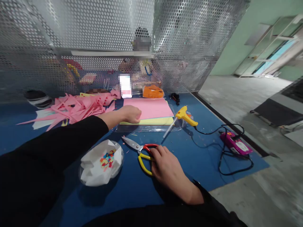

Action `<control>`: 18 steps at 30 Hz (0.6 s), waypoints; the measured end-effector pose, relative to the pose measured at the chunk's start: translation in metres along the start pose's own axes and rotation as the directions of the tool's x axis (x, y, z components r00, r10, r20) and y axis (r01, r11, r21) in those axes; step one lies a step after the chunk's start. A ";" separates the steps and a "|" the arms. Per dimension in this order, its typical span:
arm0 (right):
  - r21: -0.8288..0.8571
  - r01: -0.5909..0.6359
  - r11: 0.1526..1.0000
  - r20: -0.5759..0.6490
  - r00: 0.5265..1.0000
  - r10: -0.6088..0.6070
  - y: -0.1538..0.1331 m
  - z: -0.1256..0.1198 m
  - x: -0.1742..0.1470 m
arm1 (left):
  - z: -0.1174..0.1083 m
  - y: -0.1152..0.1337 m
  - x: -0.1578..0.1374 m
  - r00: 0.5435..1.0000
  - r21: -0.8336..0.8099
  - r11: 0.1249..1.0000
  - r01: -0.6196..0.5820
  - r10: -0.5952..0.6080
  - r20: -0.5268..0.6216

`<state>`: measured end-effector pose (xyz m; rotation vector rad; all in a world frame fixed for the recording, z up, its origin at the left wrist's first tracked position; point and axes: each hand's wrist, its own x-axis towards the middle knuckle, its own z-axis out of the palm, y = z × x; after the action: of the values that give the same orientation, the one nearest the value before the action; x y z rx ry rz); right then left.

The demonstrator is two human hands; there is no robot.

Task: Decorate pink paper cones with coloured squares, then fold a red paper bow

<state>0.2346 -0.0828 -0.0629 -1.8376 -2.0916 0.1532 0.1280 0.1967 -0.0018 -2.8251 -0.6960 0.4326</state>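
My left hand (131, 114) is closed over the left part of a stack of coloured paper, a pink sheet (153, 108) on top and a yellow sheet (156, 121) showing below. Its fingertips are hidden, so what they pinch cannot be made out. Under the curled fingers of my right hand (168, 164) are the red and yellow handles of the scissors (133, 144). The scissors lie on the table with their blades parted slightly, pointing left. Between my forearms stands a clear bowl (121, 157) lined with white paper, holding small coloured paper scraps (107, 160).
Pink paper strips (78, 108) pile up at left beside a dark striped roll (38, 98). A lit phone (125, 85) and an orange packet (153, 91) stand behind the paper. Rightward lie a yellow glue gun (186, 116) and a corded purple box (235, 143). Perforated metal (94, 25) borders the back.
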 end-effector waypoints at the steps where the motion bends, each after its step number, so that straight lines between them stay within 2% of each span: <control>1: -0.002 0.003 1.000 -0.003 1.000 -0.003 0.000 0.000 0.000 | 0.001 0.002 0.000 1.000 0.009 1.000 0.000 0.000 0.000; 7: -0.015 0.013 1.000 -0.017 1.000 -0.014 0.000 -0.002 0.000 | 0.003 0.007 0.005 0.998 0.028 0.998 0.063 -0.063 -0.015; 12: -0.012 0.021 1.000 -0.020 1.000 -0.022 0.000 -0.002 0.000 | -0.003 -0.004 0.002 0.988 -0.011 0.989 0.146 -0.146 -0.045; 18: -0.030 0.022 0.999 -0.026 0.999 -0.023 0.001 0.001 0.001 | 0.006 -0.002 -0.019 0.997 -0.048 0.997 0.068 -0.070 -0.038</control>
<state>0.2354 -0.0818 -0.0640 -1.8223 -2.1066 0.0930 0.1088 0.1904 -0.0022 -2.8342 -0.8033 0.3517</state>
